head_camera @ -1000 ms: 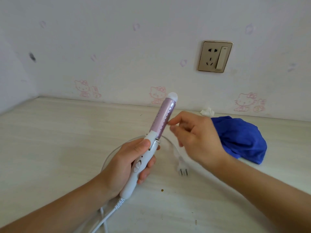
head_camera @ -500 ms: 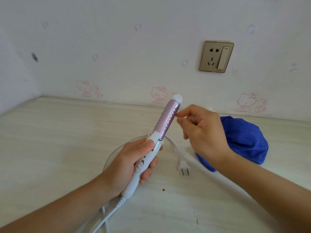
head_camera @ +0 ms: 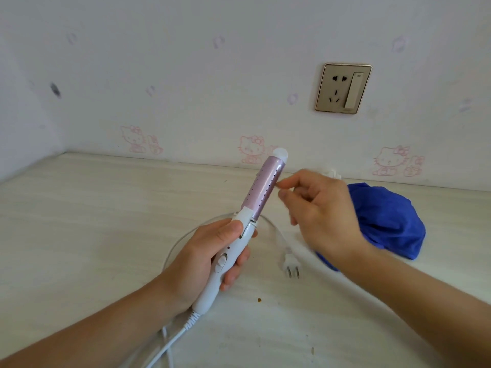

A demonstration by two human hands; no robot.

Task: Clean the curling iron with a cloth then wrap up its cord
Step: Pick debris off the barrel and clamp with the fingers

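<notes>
My left hand [head_camera: 202, 261] grips the white handle of the curling iron [head_camera: 261, 189], whose pink barrel tilts up and to the right with a white tip. My right hand [head_camera: 318, 211] hovers just right of the barrel, thumb and forefinger pinched together beside it, holding nothing that I can see. The white cord [head_camera: 170, 343] leaves the handle's base, loops on the table behind my left hand and ends in a plug [head_camera: 292, 266] lying flat. A crumpled blue cloth [head_camera: 390, 221] lies on the table behind my right hand, partly hidden by it.
A pale wooden table [head_camera: 79, 221] meets a white wall with pink cartoon stickers. A wall socket with a switch [head_camera: 342, 88] sits above the right side. A small white crumpled scrap [head_camera: 332, 173] lies by the wall. A brown crumb [head_camera: 259, 300] rests near the front.
My right hand has risen along the barrel from near its base to its middle. The curling iron has shifted slightly to the right in my left hand's grip.
</notes>
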